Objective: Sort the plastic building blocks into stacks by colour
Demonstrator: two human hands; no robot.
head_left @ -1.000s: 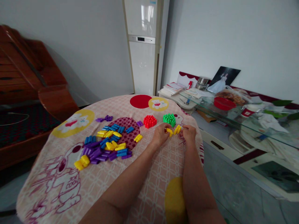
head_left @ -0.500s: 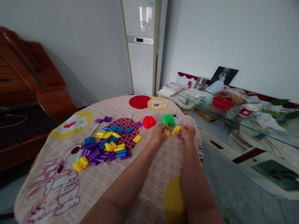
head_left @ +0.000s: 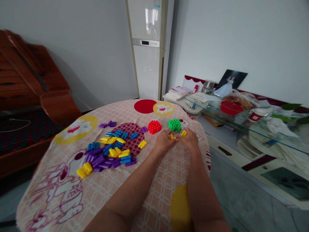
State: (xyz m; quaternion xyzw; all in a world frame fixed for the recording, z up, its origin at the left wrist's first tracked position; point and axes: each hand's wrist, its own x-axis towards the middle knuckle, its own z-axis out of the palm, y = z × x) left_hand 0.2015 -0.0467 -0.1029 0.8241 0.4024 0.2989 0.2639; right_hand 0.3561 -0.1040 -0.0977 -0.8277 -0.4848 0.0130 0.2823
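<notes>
Low over the tablecloth, my left hand (head_left: 164, 140) has its fingers closed at a small yellow plastic block (head_left: 172, 137). Beside it my right hand (head_left: 190, 139) curls its fingers round another yellow block piece (head_left: 184, 133); the fingertips partly hide it. Just beyond the hands stands a cluster of green knobby pieces (head_left: 174, 125), and left of that a similar red cluster (head_left: 154, 127). A loose yellow block (head_left: 142, 144) lies left of my left hand. Farther left spreads a pile of yellow, blue and purple blocks (head_left: 96, 159).
The pink patterned tablecloth (head_left: 154, 190) covers a rounded table. To the right is a glass-topped cabinet (head_left: 212, 111) with papers, a red bowl (head_left: 231, 107) and a paper cup (head_left: 256, 114). A wooden sofa (head_left: 53, 100) stands left; a tall white air conditioner (head_left: 147, 67) stands behind.
My right hand has moved left, closer to my left hand, and its fingers now reach the yellow piece. My left hand stays almost in place. The pile is unchanged.
</notes>
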